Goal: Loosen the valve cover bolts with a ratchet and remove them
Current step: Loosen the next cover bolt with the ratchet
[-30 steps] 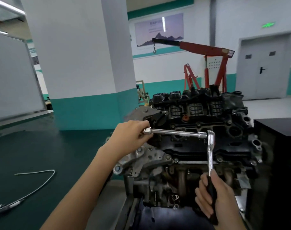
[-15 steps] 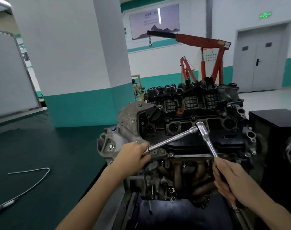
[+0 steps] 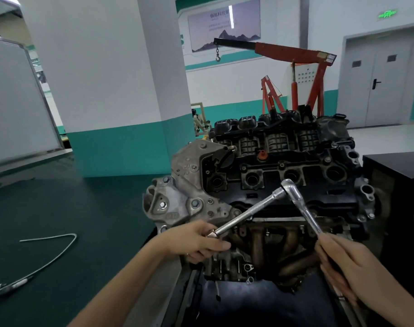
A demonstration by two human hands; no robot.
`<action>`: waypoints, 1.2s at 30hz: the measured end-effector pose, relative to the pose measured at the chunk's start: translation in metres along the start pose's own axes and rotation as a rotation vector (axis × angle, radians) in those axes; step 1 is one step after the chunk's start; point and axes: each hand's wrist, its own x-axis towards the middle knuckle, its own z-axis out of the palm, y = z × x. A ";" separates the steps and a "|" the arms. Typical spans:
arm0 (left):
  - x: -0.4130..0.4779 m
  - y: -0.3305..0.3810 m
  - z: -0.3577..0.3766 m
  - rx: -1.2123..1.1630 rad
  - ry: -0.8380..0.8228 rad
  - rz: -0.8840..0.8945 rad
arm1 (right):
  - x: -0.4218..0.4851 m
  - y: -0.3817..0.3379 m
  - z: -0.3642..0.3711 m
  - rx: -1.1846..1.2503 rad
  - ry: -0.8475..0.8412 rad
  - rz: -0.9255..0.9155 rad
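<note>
The engine [image 3: 284, 161] stands by a dark green counter [image 3: 71, 208] with a bent wire [image 3: 59, 251] on it. The left grip [image 3: 198, 241] pinches the bar [image 3: 248, 213] at its end. The right grip [image 3: 343, 267] holds the ratchet [image 3: 300, 204], whose head is over the engine. Behind are a pillar [image 3: 106, 67], a red crane [image 3: 295, 53] and a grey door [image 3: 378, 79].

White square pillar [image 3: 102, 67] w/ teal base, centre-left. Grey-framed whiteboard [image 3: 12, 102] far left. Dark green surface [image 3: 66, 204] lower left. Red metal engine hoist [image 3: 293, 51] upper right, left of grey double door [image 3: 378, 90] w/ green exit sign [image 3: 387, 14] above. Black cabinet [image 3: 397, 165] right edge.
</note>
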 end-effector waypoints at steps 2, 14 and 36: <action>0.001 -0.002 -0.003 -0.021 -0.031 -0.052 | 0.001 -0.004 0.003 -0.017 0.013 -0.024; 0.015 -0.014 0.035 1.176 0.950 -0.049 | -0.012 0.019 0.037 0.259 0.053 0.296; 0.016 -0.025 0.030 0.429 0.647 0.111 | -0.027 -0.008 0.031 0.056 0.132 0.101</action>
